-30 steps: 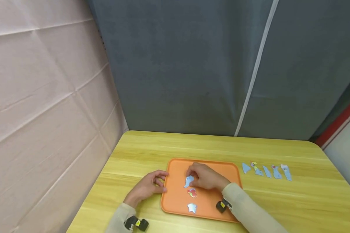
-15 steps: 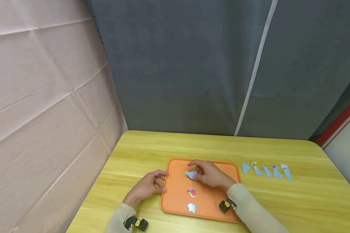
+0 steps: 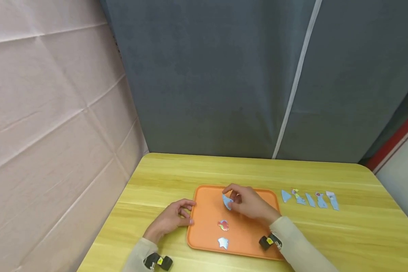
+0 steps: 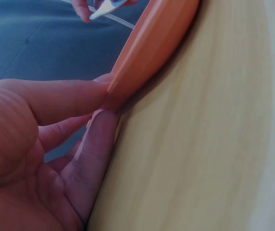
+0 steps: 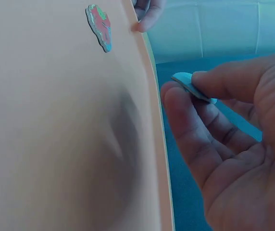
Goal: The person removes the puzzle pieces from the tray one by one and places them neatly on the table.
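Observation:
My right hand (image 3: 249,202) pinches a light blue puzzle piece (image 3: 227,201) between thumb and fingers, above the far half of an orange tray (image 3: 204,241). In the right wrist view the piece (image 5: 188,83) is tilted and raised off the tray. At the tray's left edge my left hand (image 3: 171,218) holds the rim, thumb and fingers against it in the left wrist view. Two pieces lie in the tray: a red one (image 3: 223,225) in the middle and a pale blue one (image 3: 223,243) near the front.
Several more puzzle pieces lie in a row on the wooden table (image 3: 326,234) right of the tray, among them a blue triangle (image 3: 286,195) and a long piece (image 3: 332,200). A grey curtain (image 3: 204,94) stands behind the table, a pale cloth wall (image 3: 54,132) at the left.
My right hand has lifted the blue puzzle piece off the tray, turned it and shifted slightly right and away. My left hand stays at the tray's rim.

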The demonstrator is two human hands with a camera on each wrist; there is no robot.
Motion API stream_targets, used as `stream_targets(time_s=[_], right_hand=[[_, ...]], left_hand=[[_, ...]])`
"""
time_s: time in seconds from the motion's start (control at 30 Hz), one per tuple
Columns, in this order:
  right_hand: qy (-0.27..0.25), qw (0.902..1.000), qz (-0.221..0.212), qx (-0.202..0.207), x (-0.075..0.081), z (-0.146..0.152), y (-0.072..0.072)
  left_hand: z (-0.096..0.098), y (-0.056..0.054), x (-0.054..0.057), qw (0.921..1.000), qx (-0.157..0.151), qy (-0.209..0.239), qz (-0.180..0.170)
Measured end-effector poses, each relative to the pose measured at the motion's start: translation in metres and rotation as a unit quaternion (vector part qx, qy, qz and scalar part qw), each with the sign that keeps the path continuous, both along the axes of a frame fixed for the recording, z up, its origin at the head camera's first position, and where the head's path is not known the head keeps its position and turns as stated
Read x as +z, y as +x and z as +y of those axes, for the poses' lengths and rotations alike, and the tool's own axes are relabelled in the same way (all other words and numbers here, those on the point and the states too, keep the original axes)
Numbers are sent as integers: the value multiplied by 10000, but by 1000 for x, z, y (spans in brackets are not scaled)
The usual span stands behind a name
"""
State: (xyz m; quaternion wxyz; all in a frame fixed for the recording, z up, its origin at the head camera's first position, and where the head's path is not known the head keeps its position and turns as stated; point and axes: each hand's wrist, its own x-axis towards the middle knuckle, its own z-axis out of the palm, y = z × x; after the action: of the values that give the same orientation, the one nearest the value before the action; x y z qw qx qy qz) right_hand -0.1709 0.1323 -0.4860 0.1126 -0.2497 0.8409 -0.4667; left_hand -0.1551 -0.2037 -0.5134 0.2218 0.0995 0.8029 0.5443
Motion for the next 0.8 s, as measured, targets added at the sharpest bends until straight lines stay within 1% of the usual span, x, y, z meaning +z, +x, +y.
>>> stream_targets(time_s=[0.1,0.27,0.33,0.57,0.8], right_hand=[[-67,9999,3,-133,2,5,2],[-8,9990,321,-323,5,15,5],[-36,9985,382,-381,6,20,6],[-198,9977,402,-518,11,37,8],[-370,9952,573,-697,15,55,11]], left_hand=[[0,0,0,10000,15,7,15],[-1,0,0,10000,12,2,9],[-1,0,0,10000,16,-21,13],[1,1,-1,10000,26,-19,21],[2,-1,0,10000,22,-1,51]])
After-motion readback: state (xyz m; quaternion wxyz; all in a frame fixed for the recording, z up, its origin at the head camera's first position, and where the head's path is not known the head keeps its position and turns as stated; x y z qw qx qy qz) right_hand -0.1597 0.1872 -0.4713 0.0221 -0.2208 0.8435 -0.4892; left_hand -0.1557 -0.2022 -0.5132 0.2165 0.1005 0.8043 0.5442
